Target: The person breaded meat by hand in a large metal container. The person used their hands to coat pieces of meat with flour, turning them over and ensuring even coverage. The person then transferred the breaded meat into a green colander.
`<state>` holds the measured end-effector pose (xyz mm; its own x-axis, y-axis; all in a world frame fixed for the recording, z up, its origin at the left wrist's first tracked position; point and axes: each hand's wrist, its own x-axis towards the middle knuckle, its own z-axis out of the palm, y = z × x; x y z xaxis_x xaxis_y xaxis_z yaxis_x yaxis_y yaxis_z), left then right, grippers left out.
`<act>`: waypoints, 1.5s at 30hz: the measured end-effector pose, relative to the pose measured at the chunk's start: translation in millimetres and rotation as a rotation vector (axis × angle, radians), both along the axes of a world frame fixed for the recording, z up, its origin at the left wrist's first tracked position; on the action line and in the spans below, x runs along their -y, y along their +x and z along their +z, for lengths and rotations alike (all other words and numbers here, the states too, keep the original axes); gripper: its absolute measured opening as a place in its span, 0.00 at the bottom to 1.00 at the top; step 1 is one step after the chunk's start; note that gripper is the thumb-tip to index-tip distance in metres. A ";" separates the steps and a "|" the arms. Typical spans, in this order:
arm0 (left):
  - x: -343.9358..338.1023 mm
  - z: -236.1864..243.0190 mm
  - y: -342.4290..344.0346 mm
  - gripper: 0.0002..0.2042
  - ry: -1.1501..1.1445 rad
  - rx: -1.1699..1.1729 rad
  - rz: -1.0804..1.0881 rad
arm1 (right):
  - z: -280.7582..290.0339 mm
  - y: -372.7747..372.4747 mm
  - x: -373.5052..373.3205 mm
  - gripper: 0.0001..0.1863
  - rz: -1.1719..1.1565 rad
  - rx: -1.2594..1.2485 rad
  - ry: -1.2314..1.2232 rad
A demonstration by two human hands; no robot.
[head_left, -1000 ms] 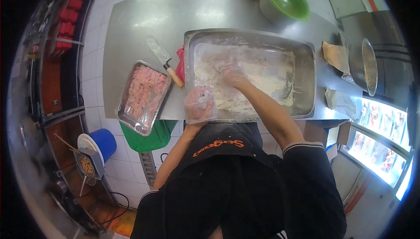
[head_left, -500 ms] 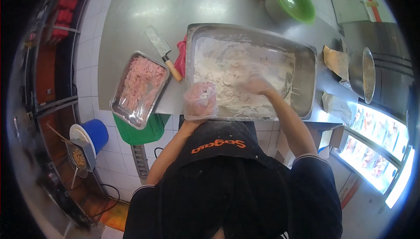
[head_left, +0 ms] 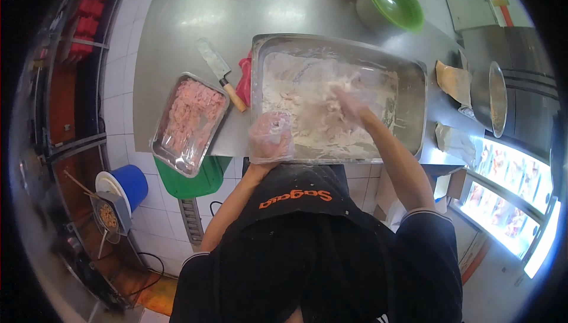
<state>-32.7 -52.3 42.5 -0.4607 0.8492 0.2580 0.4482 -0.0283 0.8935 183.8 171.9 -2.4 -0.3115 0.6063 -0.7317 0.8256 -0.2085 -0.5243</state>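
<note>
A deep metal pan (head_left: pixel 410 116) full of white flour (head_left: pixel 290 95) lies on the steel table in front of me. My left hand (head_left: pixel 272 136), in a clear plastic glove dusted with flour, is closed over the pan's near left edge. Inside the pan, my right hand (head_left: pixel 353 109) is in the flour near the middle, smeared by motion, so its fingers are unclear. Pale floury pieces show in the flour beside it. A smaller metal tray (head_left: pixel 204 136) with raw pink chopped meat (head_left: pixel 192 105) stands left of the pan, tilted in view.
Between tray and pan lie a wooden-handled cleaver (head_left: pixel 214 60) and a red cloth or bag (head_left: pixel 244 74). A green strainer (head_left: pixel 397 3) sits in a bowl at the back right. A metal bowl (head_left: pixel 498 98) is at the right edge. Below left stands a blue bucket (head_left: pixel 131 186).
My right hand has shifted slightly right and up through the flour, stirring up a powdery blur. My left hand stays at the pan's edge.
</note>
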 end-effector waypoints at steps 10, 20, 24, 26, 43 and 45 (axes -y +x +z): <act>2.7 5.7 -0.8 0.10 0.005 0.037 0.022 | 64.9 -40.5 -12.1 0.27 0.194 -0.142 0.431; 6.3 1.5 -1.2 0.10 -0.025 0.051 0.015 | 40.8 -51.0 29.7 0.36 0.440 -0.039 0.287; 1.9 3.4 1.1 0.09 0.009 0.017 0.023 | 60.2 -21.4 9.0 0.36 0.175 -0.242 0.116; 0.5 10.3 0.3 0.09 -0.023 0.017 0.009 | 52.7 -20.3 -1.1 0.37 0.540 -0.088 0.493; 2.9 2.9 0.9 0.09 -0.005 0.029 0.043 | 38.7 -42.8 11.5 0.33 0.339 0.024 0.637; 0.1 2.9 0.3 0.08 -0.004 0.022 0.039 | 14.7 -17.3 -20.4 0.33 0.424 0.034 0.538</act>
